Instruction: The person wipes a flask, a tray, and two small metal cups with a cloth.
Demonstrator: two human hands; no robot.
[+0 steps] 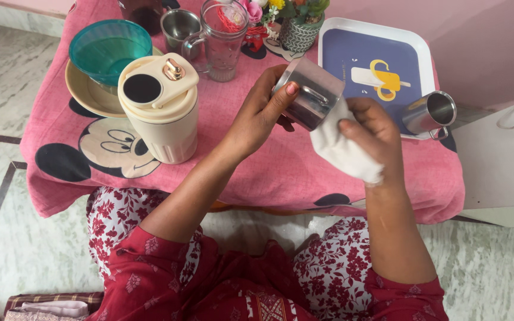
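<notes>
Gripped in the left hand (260,116), a steel cup (312,92) sits tilted above the table, fingers curled around its side with the thumb on its wall near the handle. Pressed against the cup's lower edge, the right hand (371,128) clutches a bunched white cloth (343,148). Below both lies a pink cartoon-print tablecloth (239,160). Just right, a second steel cup (429,112) lies on its side on a blue-and-white tray (352,50). Left of the hands stands a cream flask (162,110), beside a teal bowl (109,49) on a beige plate (84,92). Behind are a glass mug (221,38) and a flower pot (297,32).
</notes>
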